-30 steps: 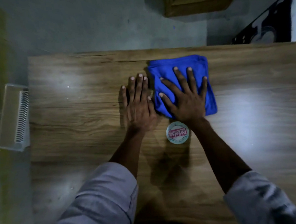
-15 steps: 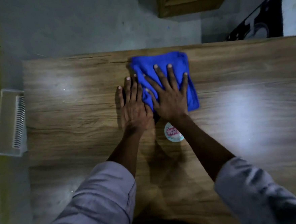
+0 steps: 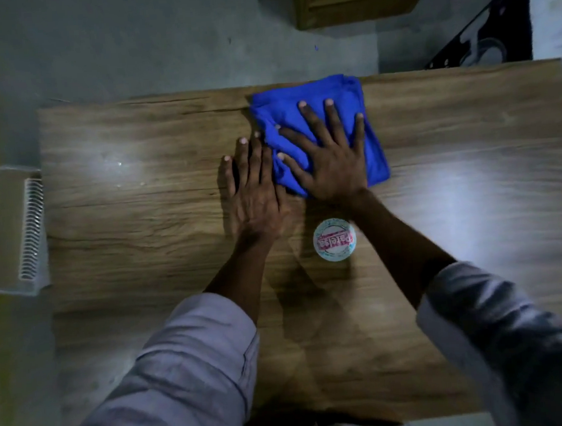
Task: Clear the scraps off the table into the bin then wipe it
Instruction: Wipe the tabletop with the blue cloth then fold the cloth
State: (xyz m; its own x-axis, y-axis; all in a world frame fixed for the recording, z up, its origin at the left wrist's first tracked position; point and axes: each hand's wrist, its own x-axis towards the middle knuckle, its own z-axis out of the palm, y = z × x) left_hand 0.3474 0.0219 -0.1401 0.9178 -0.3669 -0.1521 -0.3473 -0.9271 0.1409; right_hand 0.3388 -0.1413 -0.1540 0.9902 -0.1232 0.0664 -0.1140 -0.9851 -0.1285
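Spanning most of the view: wooden table [image 3: 143, 255], with open wood left and right of both hands. Translucent bin [image 3: 11, 231] sits just beside the table's left edge; can't tell what's in it. Folded blue cloth [image 3: 377, 159] lies at the far edge, centre-right. Right hand [image 3: 333, 169] is flat on the cloth, fingers spread straight, pressing, nothing gripped. Left hand [image 3: 255, 194] is flat on bare wood, fingers straight and together, touching the cloth's left side. Round white label [image 3: 334, 239] lies near the right wrist, apart from the cloth.
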